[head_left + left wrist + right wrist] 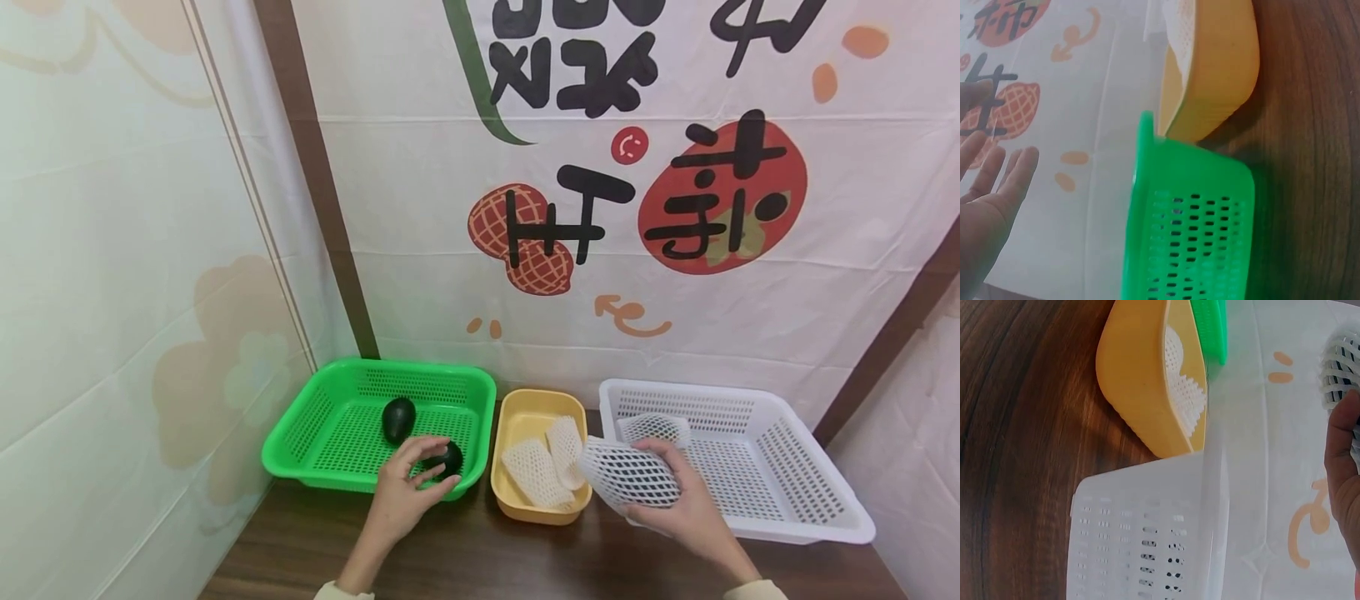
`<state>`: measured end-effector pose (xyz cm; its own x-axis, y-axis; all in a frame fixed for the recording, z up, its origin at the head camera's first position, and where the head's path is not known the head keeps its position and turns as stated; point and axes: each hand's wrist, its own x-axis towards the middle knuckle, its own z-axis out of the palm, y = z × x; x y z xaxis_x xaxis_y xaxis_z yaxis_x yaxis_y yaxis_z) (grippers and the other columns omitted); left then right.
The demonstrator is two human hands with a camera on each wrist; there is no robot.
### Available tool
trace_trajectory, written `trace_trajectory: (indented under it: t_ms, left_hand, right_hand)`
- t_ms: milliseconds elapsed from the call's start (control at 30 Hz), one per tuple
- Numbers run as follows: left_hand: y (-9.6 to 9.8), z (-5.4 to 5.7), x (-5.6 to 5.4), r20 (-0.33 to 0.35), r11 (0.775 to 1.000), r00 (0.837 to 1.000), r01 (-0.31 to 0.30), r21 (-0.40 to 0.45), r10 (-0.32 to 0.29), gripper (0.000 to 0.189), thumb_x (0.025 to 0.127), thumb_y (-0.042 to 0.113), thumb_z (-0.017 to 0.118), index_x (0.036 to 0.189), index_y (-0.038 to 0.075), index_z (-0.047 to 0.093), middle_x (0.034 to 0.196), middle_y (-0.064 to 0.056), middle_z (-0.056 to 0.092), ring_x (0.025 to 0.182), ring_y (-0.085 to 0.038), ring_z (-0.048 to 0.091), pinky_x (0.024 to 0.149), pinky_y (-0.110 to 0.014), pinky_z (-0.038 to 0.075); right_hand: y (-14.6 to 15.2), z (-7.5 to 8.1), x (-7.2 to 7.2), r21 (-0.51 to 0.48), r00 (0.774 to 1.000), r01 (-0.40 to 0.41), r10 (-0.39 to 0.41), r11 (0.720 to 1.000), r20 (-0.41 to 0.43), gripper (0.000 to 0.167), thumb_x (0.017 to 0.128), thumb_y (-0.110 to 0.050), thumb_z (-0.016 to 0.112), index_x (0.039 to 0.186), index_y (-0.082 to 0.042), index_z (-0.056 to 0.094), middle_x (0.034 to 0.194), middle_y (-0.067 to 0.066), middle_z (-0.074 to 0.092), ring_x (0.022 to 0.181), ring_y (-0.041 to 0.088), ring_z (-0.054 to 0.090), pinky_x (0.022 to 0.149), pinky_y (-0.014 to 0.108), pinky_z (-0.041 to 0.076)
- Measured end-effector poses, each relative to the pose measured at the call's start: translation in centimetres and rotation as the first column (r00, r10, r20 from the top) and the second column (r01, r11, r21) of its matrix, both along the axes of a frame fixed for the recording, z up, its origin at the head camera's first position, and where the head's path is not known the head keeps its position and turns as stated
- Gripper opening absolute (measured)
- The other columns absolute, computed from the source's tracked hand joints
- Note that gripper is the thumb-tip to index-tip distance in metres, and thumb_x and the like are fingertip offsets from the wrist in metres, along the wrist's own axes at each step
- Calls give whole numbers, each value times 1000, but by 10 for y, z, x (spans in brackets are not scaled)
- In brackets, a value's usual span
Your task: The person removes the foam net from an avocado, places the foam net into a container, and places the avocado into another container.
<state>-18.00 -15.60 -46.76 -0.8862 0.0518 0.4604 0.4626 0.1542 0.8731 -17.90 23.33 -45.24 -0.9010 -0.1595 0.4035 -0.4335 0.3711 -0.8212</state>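
Observation:
My right hand point(678, 504) grips a dark oval fruit in a white foam net point(630, 477), over the near left side of the white basket point(795, 529). In the right wrist view, part of the same netted fruit point(1342, 365) shows at the fingers. My left hand point(408, 487) is over the near edge of the green basket point(300, 467), fingers spread and loosely bent, holding nothing. Behind its fingers lies a black oval fruit point(450, 458); another black oval fruit point(398, 419) lies farther back. A second foam net point(656, 428) lies in the white basket.
Between the two baskets stands a yellow bin point(540, 515) with white foam nets point(537, 473) inside. All three containers rest on a brown wooden table point(517, 562). A printed curtain point(420, 250) hangs right behind them, and another cloth point(135, 333) hangs at the left.

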Motion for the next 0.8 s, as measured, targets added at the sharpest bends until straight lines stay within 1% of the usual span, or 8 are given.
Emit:
trace_trajectory:
  t_ms: [100, 233, 300, 400, 500, 633, 733, 800]
  left_hand:
    - [3, -1, 1, 23, 999, 999, 34, 8, -34, 39, 78, 11, 82, 114, 12, 67, 118, -12, 59, 108, -20, 59, 85, -40, 55]
    - [9, -4, 2, 39, 998, 997, 63, 24, -64, 36, 78, 8, 82, 111, 10, 67, 116, -16, 59, 106, -20, 60, 84, -42, 55]
    - [12, -4, 1, 40, 997, 996, 75, 30, -76, 37, 78, 7, 82, 112, 11, 67, 115, -14, 59, 106, -21, 61, 84, -43, 55]
    - [16, -3, 1, 51, 995, 995, 89, 37, -91, 39, 77, 7, 83, 113, 12, 67, 114, -10, 60, 105, -22, 61, 82, -41, 56]
    - [20, -3, 2, 78, 992, 990, 114, 49, -118, 40, 77, 8, 83, 113, 12, 67, 114, -8, 60, 105, -27, 61, 81, -39, 57]
    - [26, -5, 4, 105, 988, 985, 132, 76, -140, 41, 76, 7, 84, 113, 11, 67, 114, -10, 59, 106, -37, 60, 81, -39, 57]
    - [32, -7, 6, 114, 987, 983, 137, 89, -147, 41, 76, 6, 83, 114, 10, 66, 116, -14, 59, 105, -40, 59, 80, -39, 57]
    - [35, -7, 8, 123, 985, 980, 143, 94, -154, 42, 76, 5, 83, 114, 10, 66, 116, -16, 58, 104, -40, 60, 79, -37, 57]
  right_hand:
    - [-3, 0, 0, -6, 1000, -7, 7, 1000, -11, 77, 61, -9, 93, 126, -15, 53, 116, 8, 56, 91, 21, 59, 70, 31, 56]
    - [-4, -1, 2, 29, 1000, 13, -12, 999, -26, 77, 61, -13, 93, 127, -17, 53, 118, 4, 56, 93, 20, 59, 73, 28, 53]
    - [-5, -1, 3, 36, 1000, 21, -20, 999, -21, 77, 62, -15, 93, 127, -18, 53, 120, 2, 56, 95, 19, 58, 75, 28, 53]
    - [-6, -1, 4, 36, 1000, 23, -22, 999, -19, 78, 61, -15, 94, 128, -18, 52, 120, 1, 56, 96, 19, 58, 75, 28, 53]
    - [-7, -3, 4, 27, 999, 16, -16, 1000, -30, 80, 60, -11, 94, 127, -16, 52, 121, 2, 56, 96, 18, 58, 74, 28, 53]
    - [-10, -6, 5, 2, 999, -13, 13, 1000, -45, 81, 58, -6, 93, 127, -13, 52, 125, 5, 55, 95, 17, 59, 73, 29, 54]
    - [-12, -8, 6, -11, 998, -33, 33, 999, -50, 81, 58, -5, 93, 128, -13, 53, 131, 6, 53, 99, 17, 58, 76, 29, 54]
    - [-13, -10, 7, -14, 998, -47, 46, 999, -50, 80, 59, -5, 92, 128, -13, 53, 132, 6, 51, 101, 18, 58, 78, 29, 53]
